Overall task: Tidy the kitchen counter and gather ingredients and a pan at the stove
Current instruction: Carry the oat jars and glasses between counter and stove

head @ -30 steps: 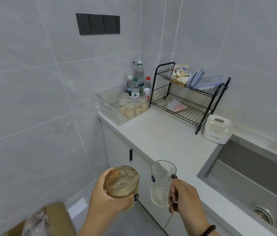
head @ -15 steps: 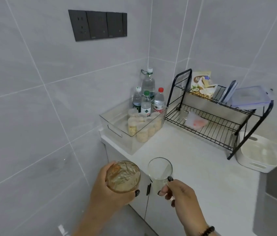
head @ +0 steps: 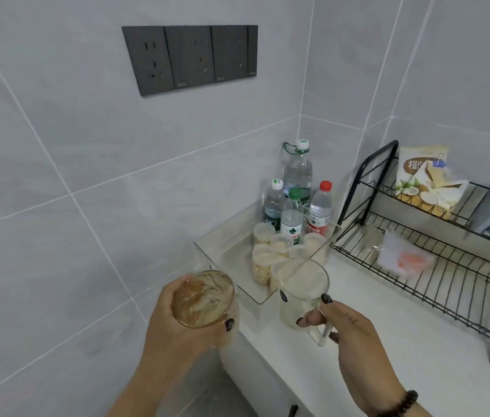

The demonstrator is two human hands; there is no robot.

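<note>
grey tiled walls (head: 66,164), dark socket panel (head: 191,57)

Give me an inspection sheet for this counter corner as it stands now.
Surface: white counter, bare in front of the rack.
Job's things: brown-smeared glass in the left hand; clear mug held by its handle in the right hand, over the counter edge.
Clutter: clear bin with water bottles and small jars; black wire rack with a snack packet and a plastic pouch.
Grippers: both hands occupied.
Cables: nothing seen.
Surroundings: grey tiled walls, dark socket panel.
</note>
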